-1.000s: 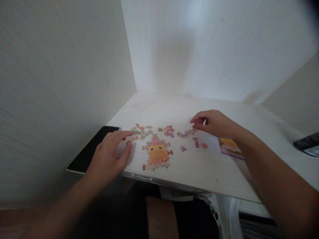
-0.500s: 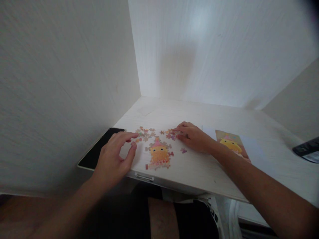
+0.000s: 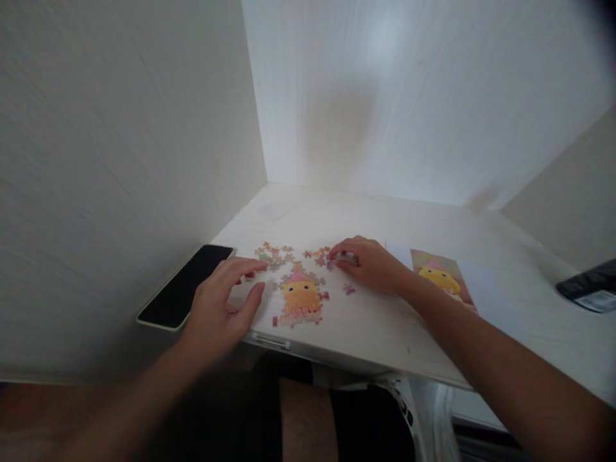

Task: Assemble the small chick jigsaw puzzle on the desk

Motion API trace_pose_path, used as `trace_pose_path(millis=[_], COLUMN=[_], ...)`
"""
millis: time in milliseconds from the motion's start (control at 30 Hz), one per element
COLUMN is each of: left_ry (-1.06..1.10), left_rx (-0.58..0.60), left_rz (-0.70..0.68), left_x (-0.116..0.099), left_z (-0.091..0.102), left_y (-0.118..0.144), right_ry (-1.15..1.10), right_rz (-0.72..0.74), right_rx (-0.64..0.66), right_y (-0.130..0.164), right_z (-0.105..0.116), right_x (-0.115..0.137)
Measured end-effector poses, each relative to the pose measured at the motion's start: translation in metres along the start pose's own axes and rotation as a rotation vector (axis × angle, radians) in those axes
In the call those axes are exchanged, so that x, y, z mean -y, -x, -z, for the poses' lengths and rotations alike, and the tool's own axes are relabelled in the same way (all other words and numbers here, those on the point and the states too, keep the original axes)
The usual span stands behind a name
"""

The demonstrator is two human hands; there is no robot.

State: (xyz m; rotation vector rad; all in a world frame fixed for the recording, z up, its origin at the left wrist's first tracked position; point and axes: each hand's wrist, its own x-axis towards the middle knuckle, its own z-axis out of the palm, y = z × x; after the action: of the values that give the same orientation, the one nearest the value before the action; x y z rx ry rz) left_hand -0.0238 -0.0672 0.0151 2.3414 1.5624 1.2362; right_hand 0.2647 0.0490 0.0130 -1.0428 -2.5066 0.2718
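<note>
A partly joined jigsaw puzzle (image 3: 301,297) lies near the front edge of the desk, showing a yellow figure with a pink hat. To its left rests my left hand (image 3: 226,295), thumb and fingers apart, with a gap between them and nothing held. Loose puzzle pieces (image 3: 274,255) are scattered just beyond its fingertips. My right hand (image 3: 363,262) is over another cluster of puzzle pieces (image 3: 317,255), its fingertips touching the right side of that group. Thumb and forefinger are apart. A single purplish piece (image 3: 349,289) lies below this hand.
A black tablet-like slab (image 3: 187,289) with a pale rim lies at the desk's left edge. On the right, a printed sheet (image 3: 440,276) shows the same yellow figure. A dark package (image 3: 590,289) lies at the far right. White panels (image 3: 317,96) enclose the desk.
The view has shifted slightly, so everything sits a little further left. My right fingers have bent a bit more over the pieces. The left hand keeps nearly the same pose.
</note>
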Motion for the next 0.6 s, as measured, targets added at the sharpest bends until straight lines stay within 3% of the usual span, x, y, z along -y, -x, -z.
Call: trace_pose_path(millis=[233,433,600], left_ry=[0.023,0.069,0.113], left_rx=[0.005,0.002,-0.008], left_rz=[0.039,0.073,0.061], left_x=[0.001,0.003,0.004], left_z=[0.003,0.004,0.003], left_y=[-0.001,-0.001,-0.002], right_ry=[-0.048,-0.230,-0.240], right_rz=[-0.082,-0.165,-0.160], right_rx=[-0.021,-0.040,-0.008], right_y=[-0.006,-0.003,-0.002], right_z=[-0.007,-0.016,-0.013], right_x=[0.005,-0.004,-0.004])
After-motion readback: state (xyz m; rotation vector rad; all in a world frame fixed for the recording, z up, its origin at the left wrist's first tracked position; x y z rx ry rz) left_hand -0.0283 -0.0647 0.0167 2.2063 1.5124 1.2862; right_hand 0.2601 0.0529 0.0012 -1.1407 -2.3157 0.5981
